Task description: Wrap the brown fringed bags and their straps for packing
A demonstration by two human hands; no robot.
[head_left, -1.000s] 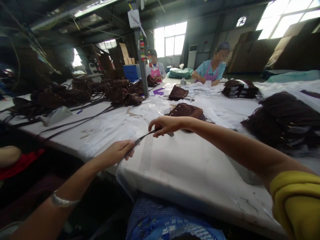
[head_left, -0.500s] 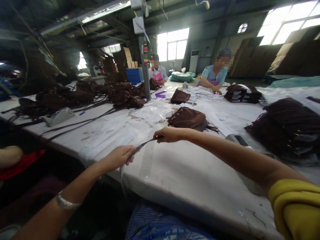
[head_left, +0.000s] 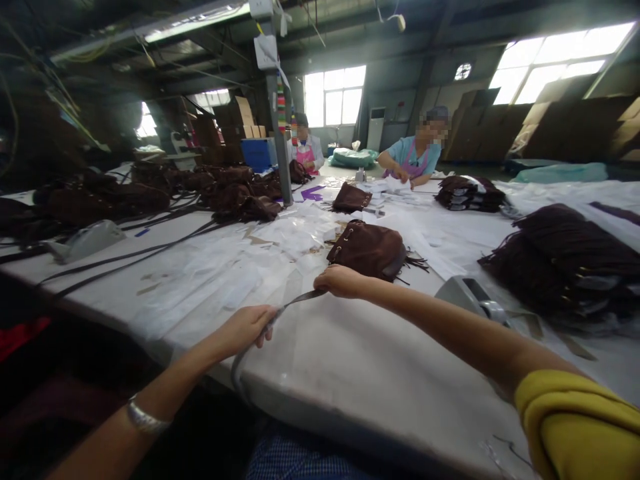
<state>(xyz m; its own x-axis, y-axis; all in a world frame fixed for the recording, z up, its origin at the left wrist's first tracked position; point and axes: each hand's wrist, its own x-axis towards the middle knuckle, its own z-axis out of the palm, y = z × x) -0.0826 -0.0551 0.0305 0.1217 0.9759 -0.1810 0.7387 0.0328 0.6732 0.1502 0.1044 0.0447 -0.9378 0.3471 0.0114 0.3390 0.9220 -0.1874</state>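
Between my two hands runs a dark flat strap [head_left: 304, 297], held just above the near edge of the white table [head_left: 350, 360]. My left hand [head_left: 254, 327] is closed around it, and the strap hangs down past the table edge below that hand. Its end is pinched by the fingers of my right hand [head_left: 337, 281], which hide the tip. Just beyond my right hand lies a dark brown bag [head_left: 369, 250] with metal eyelets and fringe. A second, smaller-looking brown bag [head_left: 351, 197] lies farther back.
Tape dispensers [head_left: 467, 297] stand at right and left. Brown fringed pieces [head_left: 565, 267] are piled at right, and brown bags with straps [head_left: 105, 200] heap at left. Clear plastic bags [head_left: 210, 280] cover the middle. A post [head_left: 283, 147] rises behind; two people work across the table.
My view has turned slightly to the right. Both hands stay on the strap, a little lower in view. The co-worker at the right has shifted their hands over the white sheets.
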